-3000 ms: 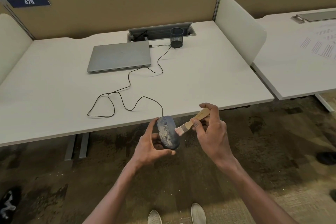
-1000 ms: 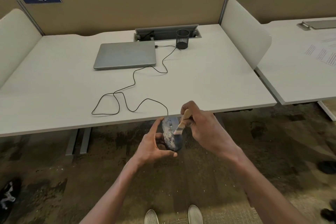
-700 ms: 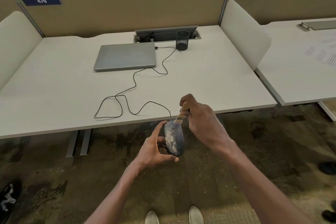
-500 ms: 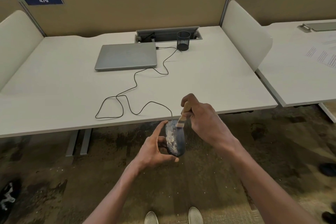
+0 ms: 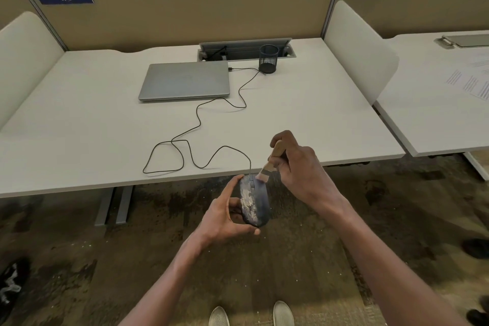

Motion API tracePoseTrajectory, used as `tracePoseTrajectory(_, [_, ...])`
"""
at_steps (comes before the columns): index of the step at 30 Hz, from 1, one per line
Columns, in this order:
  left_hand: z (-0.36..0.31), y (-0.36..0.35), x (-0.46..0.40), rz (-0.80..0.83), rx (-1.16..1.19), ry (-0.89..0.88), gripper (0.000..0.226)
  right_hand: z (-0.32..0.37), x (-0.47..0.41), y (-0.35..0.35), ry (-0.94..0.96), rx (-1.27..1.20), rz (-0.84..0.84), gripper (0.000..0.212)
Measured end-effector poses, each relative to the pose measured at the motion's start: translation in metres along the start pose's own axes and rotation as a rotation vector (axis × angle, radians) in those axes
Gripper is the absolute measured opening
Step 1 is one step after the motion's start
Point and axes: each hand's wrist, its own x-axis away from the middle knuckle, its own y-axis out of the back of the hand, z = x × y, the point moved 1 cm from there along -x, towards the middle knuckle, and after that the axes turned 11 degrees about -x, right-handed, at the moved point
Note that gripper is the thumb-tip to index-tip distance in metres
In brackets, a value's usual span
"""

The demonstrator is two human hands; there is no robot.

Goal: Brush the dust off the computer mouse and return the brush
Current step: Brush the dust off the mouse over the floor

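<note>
My left hand (image 5: 223, 216) holds a dark blue wired computer mouse (image 5: 255, 200) off the desk's front edge, above the carpet. White dust patches cover the mouse's left half. My right hand (image 5: 299, 169) grips a small wooden-handled brush (image 5: 270, 163). Its bristles touch the mouse's front end near the buttons. The mouse's black cable (image 5: 197, 130) loops across the white desk (image 5: 79, 127) to a closed grey laptop (image 5: 185, 81).
A black mesh pen cup (image 5: 268, 58) stands behind the laptop beside a cable tray (image 5: 244, 47). Padded dividers flank the desk. A second desk with papers (image 5: 468, 82) is on the right. My shoes (image 5: 251, 315) stand on patterned carpet below.
The brush has gone from off to the mouse's right onto its top, then swept up to its front end. The left hand keeps the mouse nearly in place.
</note>
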Motion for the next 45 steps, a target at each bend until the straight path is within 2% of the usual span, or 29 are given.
tracePoseTrajectory(4, [0.000,0.001,-0.001,-0.010,-0.020,0.015,0.132,-0.002,0.005,0.002,-0.031,0.075,-0.028,0.032])
tracePoseTrajectory(8, [-0.004,0.003,-0.005,-0.056,-0.037,0.039,0.134,0.003,0.011,0.006,0.000,0.017,-0.065,0.029])
tracePoseTrajectory(12, [-0.010,0.006,-0.008,-0.141,-0.042,0.046,0.133,0.007,0.021,0.007,0.010,-0.035,-0.028,0.031])
tracePoseTrajectory(22, [-0.011,0.017,-0.017,-0.277,0.020,0.073,0.129,-0.002,0.054,-0.009,0.049,-0.117,0.049,0.021])
tracePoseTrajectory(26, [-0.009,0.024,-0.019,-0.292,0.055,0.093,0.132,-0.007,0.060,-0.010,-0.001,-0.087,0.076,0.024])
tracePoseTrajectory(34, [-0.010,0.024,-0.018,-0.281,0.034,0.085,0.127,-0.003,0.044,-0.006,0.086,-0.147,-0.107,0.021])
tracePoseTrajectory(41, [-0.004,0.028,-0.016,-0.285,0.093,0.096,0.128,-0.014,0.058,-0.013,0.010,-0.191,-0.014,0.028])
tracePoseTrajectory(45, [-0.004,0.030,-0.016,-0.264,0.086,0.094,0.129,-0.014,0.053,-0.009,0.003,-0.244,-0.070,0.032])
